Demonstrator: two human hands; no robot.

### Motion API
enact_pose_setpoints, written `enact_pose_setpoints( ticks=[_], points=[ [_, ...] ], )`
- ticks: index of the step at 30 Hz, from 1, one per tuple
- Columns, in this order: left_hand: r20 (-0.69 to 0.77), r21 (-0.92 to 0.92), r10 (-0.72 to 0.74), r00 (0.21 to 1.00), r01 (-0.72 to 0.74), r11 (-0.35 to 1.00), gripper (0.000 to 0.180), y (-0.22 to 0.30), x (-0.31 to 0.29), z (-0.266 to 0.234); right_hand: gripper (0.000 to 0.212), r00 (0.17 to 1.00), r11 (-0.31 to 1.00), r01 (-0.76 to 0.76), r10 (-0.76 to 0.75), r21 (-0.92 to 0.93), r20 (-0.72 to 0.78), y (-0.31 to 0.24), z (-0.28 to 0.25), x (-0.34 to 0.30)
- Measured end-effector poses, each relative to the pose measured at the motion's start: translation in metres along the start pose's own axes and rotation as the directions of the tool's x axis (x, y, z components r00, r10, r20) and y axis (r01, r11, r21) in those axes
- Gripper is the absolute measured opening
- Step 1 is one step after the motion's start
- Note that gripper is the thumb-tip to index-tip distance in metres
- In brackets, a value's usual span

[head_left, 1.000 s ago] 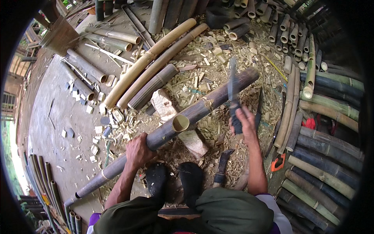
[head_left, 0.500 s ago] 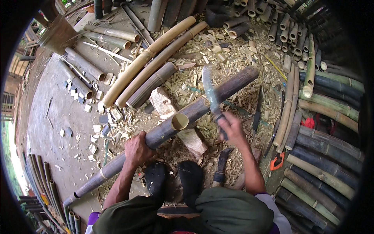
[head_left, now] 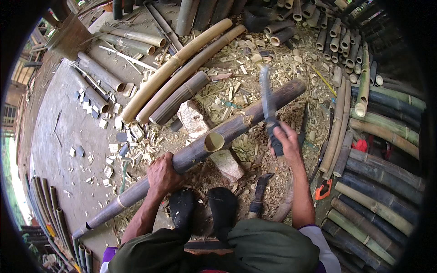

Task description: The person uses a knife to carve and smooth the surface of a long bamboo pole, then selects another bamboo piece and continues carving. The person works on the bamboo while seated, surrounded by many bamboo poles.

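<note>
A long dark bamboo pole (head_left: 236, 125) runs slantwise from the lower left to the upper right, propped on a pale wood block (head_left: 191, 119). An oval hole (head_left: 214, 142) is cut in its upper side, and a pale notch shows farther along. My left hand (head_left: 162, 174) is wrapped round the pole below the hole. In my right hand (head_left: 286, 141) is the dark handle of a machete, its blade (head_left: 266, 88) pointing away and slightly blurred over the pole's far part. Whether the blade touches the pole I cannot tell.
Between my feet and right arm lies a second hooked blade (head_left: 260, 189). Wood chips (head_left: 255, 63) cover the ground around the pole. Pale bamboo poles (head_left: 175, 68) lie beyond on the left. Stacked bamboo (head_left: 382, 191) lines the right side, near an orange saw handle (head_left: 323, 189).
My right hand has moved to the right and a little away with the machete, whose blade has shifted right along the pole. The left hand keeps its hold.
</note>
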State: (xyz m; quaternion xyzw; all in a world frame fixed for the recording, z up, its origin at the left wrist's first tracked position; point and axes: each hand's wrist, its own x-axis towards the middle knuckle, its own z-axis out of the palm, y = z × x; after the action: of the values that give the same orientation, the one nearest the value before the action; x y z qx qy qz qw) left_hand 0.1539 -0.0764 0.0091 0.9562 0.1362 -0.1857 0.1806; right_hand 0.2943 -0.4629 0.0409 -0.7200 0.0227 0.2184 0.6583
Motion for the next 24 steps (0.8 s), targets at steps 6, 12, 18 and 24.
enact_pose_setpoints(
  ticks=[6, 12, 18, 24],
  points=[
    [0.007, -0.021, 0.031, 0.999, -0.031, 0.999, 0.048, 0.001, 0.001, -0.002, 0.04, 0.974, 0.975, -0.058, 0.103, -0.215, 0.204, 0.003, -0.008, 0.005],
    [0.002, -0.015, 0.028, 1.0, -0.028, 1.0, 0.049, 0.003, 0.001, 0.0, 0.04, 0.985, 0.996, 0.076, -0.067, 0.051, -0.157, 0.017, 0.008, -0.003],
    [0.007, -0.014, 0.023, 1.0, -0.023, 1.0, 0.048, -0.004, 0.002, 0.002, 0.04, 0.999, 0.999, -0.012, 0.013, -0.03, 0.043, -0.003, 0.002, 0.001],
    [0.032, -0.023, -0.002, 0.999, 0.002, 1.0, 0.046, 0.003, 0.004, -0.004, 0.038, 0.98, 0.992, -0.099, 0.111, -0.083, 0.165, 0.013, 0.023, -0.007]
  ],
)
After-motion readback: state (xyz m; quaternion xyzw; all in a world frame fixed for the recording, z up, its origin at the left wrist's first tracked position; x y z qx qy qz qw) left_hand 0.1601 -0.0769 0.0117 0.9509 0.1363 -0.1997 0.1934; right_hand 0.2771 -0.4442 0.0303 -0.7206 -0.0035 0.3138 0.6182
